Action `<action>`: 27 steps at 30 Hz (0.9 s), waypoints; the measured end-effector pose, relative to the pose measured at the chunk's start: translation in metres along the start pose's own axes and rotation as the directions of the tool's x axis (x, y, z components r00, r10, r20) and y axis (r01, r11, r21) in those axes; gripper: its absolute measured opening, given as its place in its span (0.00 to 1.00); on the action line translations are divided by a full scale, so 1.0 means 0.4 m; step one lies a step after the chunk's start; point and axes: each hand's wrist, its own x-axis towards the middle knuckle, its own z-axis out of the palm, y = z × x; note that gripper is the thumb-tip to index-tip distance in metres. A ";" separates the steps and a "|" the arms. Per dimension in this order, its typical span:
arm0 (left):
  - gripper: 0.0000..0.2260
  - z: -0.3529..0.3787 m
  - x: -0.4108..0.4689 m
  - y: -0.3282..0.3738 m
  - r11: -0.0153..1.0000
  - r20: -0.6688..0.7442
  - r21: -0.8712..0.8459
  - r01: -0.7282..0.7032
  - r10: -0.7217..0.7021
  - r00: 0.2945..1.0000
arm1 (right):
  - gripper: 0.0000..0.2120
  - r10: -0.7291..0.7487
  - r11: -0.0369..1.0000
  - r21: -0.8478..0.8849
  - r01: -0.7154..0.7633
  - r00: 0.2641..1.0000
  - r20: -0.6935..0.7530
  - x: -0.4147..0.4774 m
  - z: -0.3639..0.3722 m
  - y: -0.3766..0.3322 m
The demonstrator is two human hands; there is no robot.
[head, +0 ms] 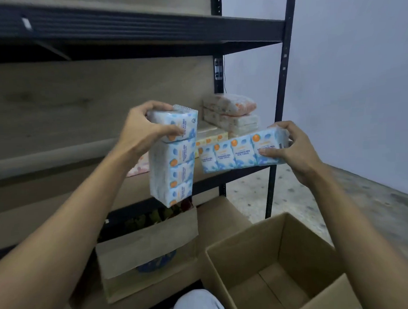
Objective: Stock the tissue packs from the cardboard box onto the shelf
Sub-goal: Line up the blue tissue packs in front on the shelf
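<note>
At centre frame, two blue-and-white tissue packs are held up in front of the shelf (208, 177). The left hand (143, 130) is clamped on the top end of one pack (173, 160), thumb under and fingers over, so that this pack hangs vertically with its lower end in front of the shelf edge. The right hand (290, 149) is closed around the right end of the second pack (240, 152), which is held roughly horizontal, tilted up slightly toward the right, just above the shelf board. Behind both packs, right of centre, a stack of orange-patterned packs (231, 114) is seen resting on the shelf near the black upright (281, 105). At lower right of the frame, the open cardboard box (280, 253) is seen on the floor; the visible part of its interior shows bare cardboard. A second carton (150, 246) stands at lower centre, under the shelf.
</note>
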 end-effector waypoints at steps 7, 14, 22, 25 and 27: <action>0.22 -0.079 0.092 -0.039 0.802 0.100 0.589 -0.098 0.048 0.994 | 0.24 -0.058 0.998 0.002 0.058 0.989 0.139 0.066 0.136 0.038; 0.21 -0.078 0.156 -0.149 0.742 0.199 0.665 -0.089 -0.061 0.978 | 0.22 -0.039 0.995 0.101 0.018 0.975 0.217 0.124 0.241 0.130; 0.19 0.008 0.207 -0.258 0.859 0.331 0.512 -0.017 -0.180 0.926 | 0.24 0.114 0.981 0.127 -0.149 0.962 0.248 0.212 0.249 0.252; 0.21 0.030 0.214 -0.297 0.871 0.319 0.489 0.049 -0.231 0.919 | 0.23 0.145 0.980 0.094 -0.176 0.952 0.270 0.236 0.237 0.285; 0.22 0.045 0.217 -0.321 0.875 0.335 0.478 0.079 -0.265 0.904 | 0.23 0.144 0.981 0.081 -0.174 0.946 0.290 0.254 0.231 0.303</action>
